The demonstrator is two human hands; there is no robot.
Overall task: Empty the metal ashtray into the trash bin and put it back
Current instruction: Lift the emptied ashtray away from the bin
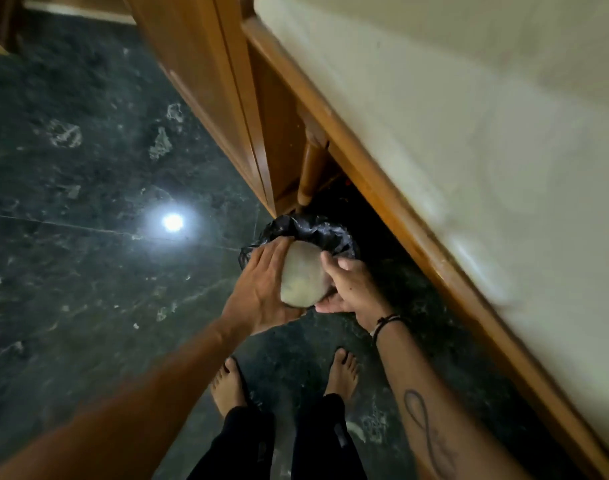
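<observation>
Head view: dark marble floor (88, 202), bed (469, 150) with wooden frame on right. Black-lined trash bin (317, 233) beside frame. Ashtray (303, 275), blurred, tipped over the bin. Left hand (261, 289) flat against its side, right hand (351, 289) gripping its edge. Bare feet (227, 386) below.

I see dark marble floor (71, 168) with a lamp glare spot (172, 222), wooden bed frame (382, 188) on the right, pale mattress (469, 116) above.
</observation>
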